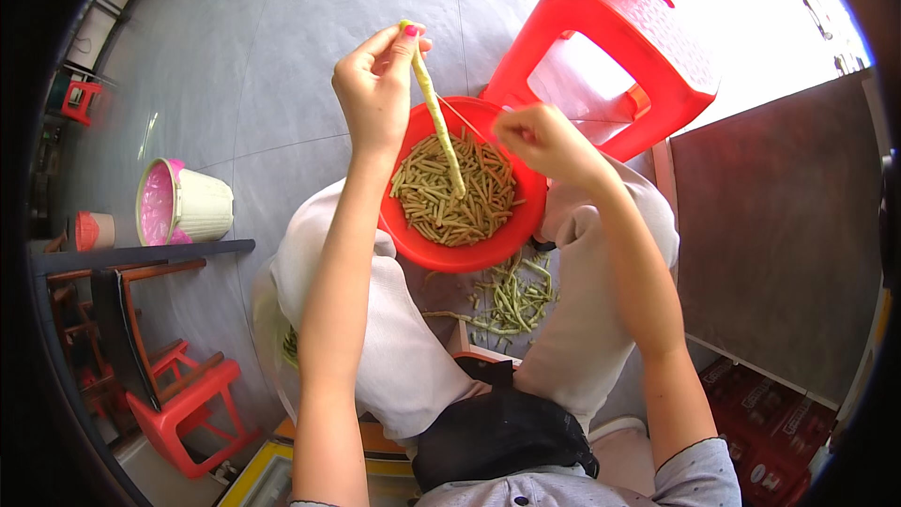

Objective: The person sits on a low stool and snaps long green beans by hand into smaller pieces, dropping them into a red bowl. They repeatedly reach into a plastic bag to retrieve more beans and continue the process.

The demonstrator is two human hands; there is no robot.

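My left hand (380,74) pinches the upper end of a pale green long bean (441,123), which hangs down over a red plastic basin (461,260). From the bean, a thin strand (461,115) runs to my right hand (538,141), whose blurred fingers are closed on its end. Many short cut bean pieces (450,215) fill the middle of the basin. Between my feet, below the basin, bean trimmings (521,296) lie scattered on the floor.
A red plastic stool (619,35) stands just beyond the basin. To the left are a lined waste bin (204,204), a wooden chair (134,338) and another red stool (190,422). A dark panel (767,225) rises on the right, with red crates (767,429) near it.
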